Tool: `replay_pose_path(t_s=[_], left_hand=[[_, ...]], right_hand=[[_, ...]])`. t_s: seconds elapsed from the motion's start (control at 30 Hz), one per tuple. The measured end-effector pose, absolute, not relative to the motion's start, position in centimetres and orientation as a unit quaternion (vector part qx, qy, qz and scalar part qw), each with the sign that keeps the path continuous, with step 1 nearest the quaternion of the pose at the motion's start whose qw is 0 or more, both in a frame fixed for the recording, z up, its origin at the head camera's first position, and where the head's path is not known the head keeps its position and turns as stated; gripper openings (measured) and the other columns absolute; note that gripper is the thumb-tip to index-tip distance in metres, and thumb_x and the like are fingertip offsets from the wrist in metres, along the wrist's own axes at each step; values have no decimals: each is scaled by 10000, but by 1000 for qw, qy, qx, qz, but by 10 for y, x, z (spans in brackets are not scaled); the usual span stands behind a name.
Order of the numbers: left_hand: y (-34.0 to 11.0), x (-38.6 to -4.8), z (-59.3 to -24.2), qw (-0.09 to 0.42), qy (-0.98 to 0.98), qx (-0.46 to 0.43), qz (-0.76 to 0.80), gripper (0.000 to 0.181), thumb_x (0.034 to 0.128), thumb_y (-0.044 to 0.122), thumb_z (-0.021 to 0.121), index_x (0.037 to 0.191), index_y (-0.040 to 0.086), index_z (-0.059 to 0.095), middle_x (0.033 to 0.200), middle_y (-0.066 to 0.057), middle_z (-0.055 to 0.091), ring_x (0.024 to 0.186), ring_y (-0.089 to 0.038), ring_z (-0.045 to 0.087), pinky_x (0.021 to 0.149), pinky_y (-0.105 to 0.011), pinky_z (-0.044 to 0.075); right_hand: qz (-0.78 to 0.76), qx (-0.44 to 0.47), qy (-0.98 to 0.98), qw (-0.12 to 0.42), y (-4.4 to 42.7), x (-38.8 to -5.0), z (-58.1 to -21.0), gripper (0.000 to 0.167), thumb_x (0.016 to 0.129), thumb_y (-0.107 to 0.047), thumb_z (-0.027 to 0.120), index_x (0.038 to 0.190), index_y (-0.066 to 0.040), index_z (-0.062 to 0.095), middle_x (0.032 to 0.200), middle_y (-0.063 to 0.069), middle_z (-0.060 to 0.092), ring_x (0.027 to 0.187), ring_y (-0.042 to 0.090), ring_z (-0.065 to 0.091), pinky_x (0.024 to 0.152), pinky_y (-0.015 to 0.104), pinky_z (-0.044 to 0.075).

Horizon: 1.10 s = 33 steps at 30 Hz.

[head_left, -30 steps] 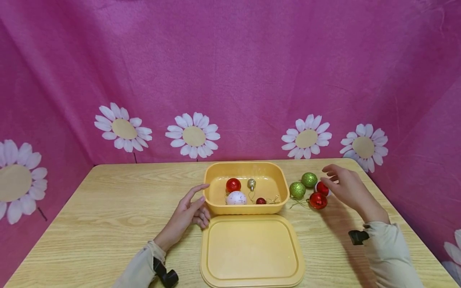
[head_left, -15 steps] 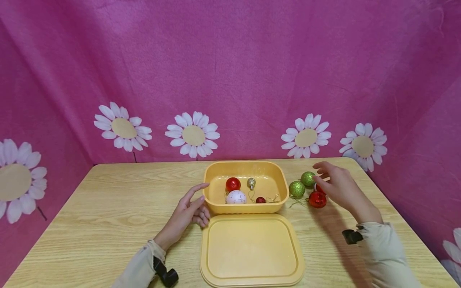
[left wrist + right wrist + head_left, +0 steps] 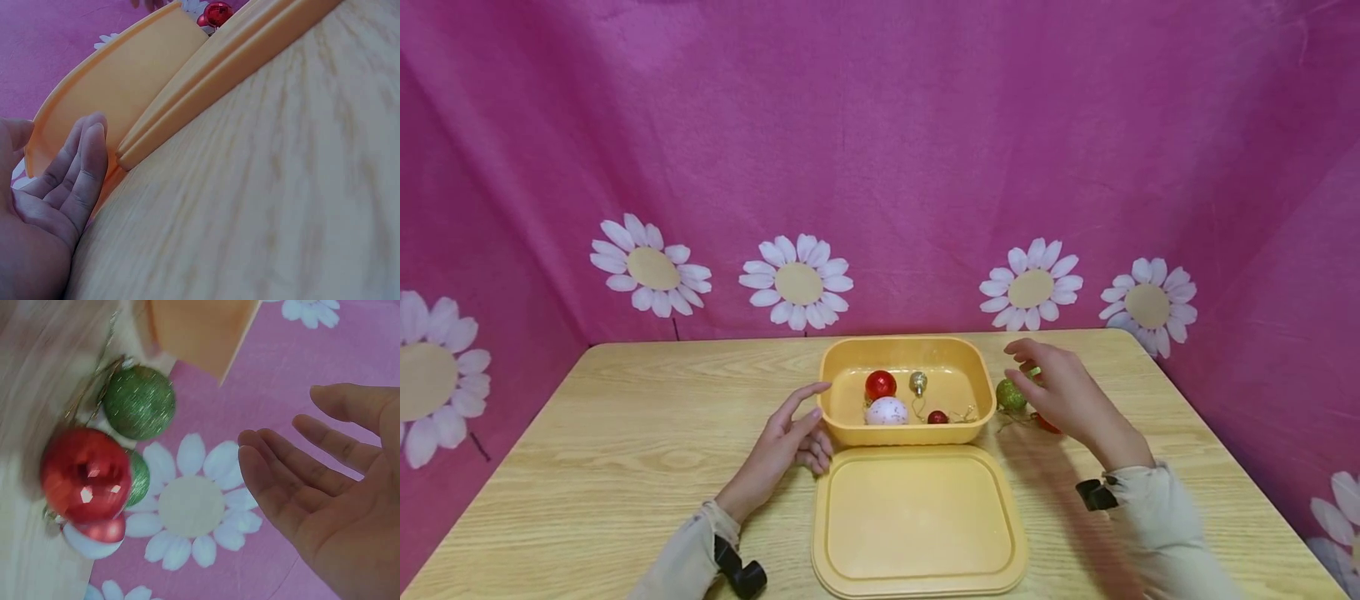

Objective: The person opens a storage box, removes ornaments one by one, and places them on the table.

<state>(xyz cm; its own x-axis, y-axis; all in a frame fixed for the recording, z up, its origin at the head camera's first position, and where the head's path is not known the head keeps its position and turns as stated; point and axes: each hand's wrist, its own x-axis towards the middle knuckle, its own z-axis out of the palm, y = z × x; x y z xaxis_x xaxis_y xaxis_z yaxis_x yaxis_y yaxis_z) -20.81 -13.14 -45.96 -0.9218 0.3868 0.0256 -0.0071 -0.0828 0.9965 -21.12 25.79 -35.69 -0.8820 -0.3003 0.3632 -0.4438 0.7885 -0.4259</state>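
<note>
A yellow plastic box (image 3: 902, 435) holds a shiny red bauble (image 3: 881, 384), a speckled white ball (image 3: 887, 411), a small gold ornament (image 3: 918, 382) and a little dark red ball (image 3: 937, 417). My left hand (image 3: 777, 450) rests against its left end, fingertips at the wall and fingers loosely extended. Above the ornaments to the right of the box, my right hand (image 3: 1066, 398) hovers with relaxed fingers, holding nothing. It partly hides them in the head view. In the right wrist view, a glittery green ball (image 3: 139, 402), a red bauble (image 3: 85, 476) and a red-and-white ball (image 3: 94, 540) lie clustered.
In front of the box lies its yellow lid (image 3: 917, 517) on the wooden table (image 3: 647, 450). A pink curtain (image 3: 880, 167) with daisies surrounds the table at the back and sides.
My right hand has moved left over the green and red ornaments, from their right side toward the box. My left hand and the box contents have stayed put.
</note>
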Motion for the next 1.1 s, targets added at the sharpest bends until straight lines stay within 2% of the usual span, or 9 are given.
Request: replay_pose_path(t_s=[0.2,0.67,0.87,1.0,1.1], left_hand=[[-131,-209,-460,139,660,143,724,477,1057,345,489,1511,262,367,799,-149,655,625,-216,650,587,-326,587],[-131,-209,-459,140,661,143,723,477,1055,352,493,1510,284,367,804,-140,662,631,-213,652,595,-326,590],[-131,-208,-461,140,661,140,724,463,1057,350,489,1503,297,375,803,-143,659,630,-217,650,592,-326,589],[-132,-208,-460,142,662,136,723,457,1056,355,490,1497,310,379,810,-147,658,635,-222,649,595,-330,590],[-133,-208,-459,140,665,139,720,458,1057,357,485,1500,307,377,817,-153,660,640,-224,651,599,-332,591]], right_hand=[[269,214,-929,140,242,-214,-352,260,948,-56,654,1183,50,614,1112,226,677,967,381,670,816,515,566],[259,238,-933,83,198,-226,-363,283,953,-111,660,1197,30,628,1119,177,689,969,341,671,813,462,573],[230,257,-938,34,182,-231,-385,231,964,-158,654,1123,10,660,980,118,699,874,242,662,778,396,569],[210,274,-939,6,175,-232,-396,121,963,-92,619,1016,-16,697,888,58,690,785,161,616,736,348,542],[211,284,-935,2,171,-233,-398,135,964,-48,583,979,-25,715,899,61,704,780,140,597,742,340,531]])
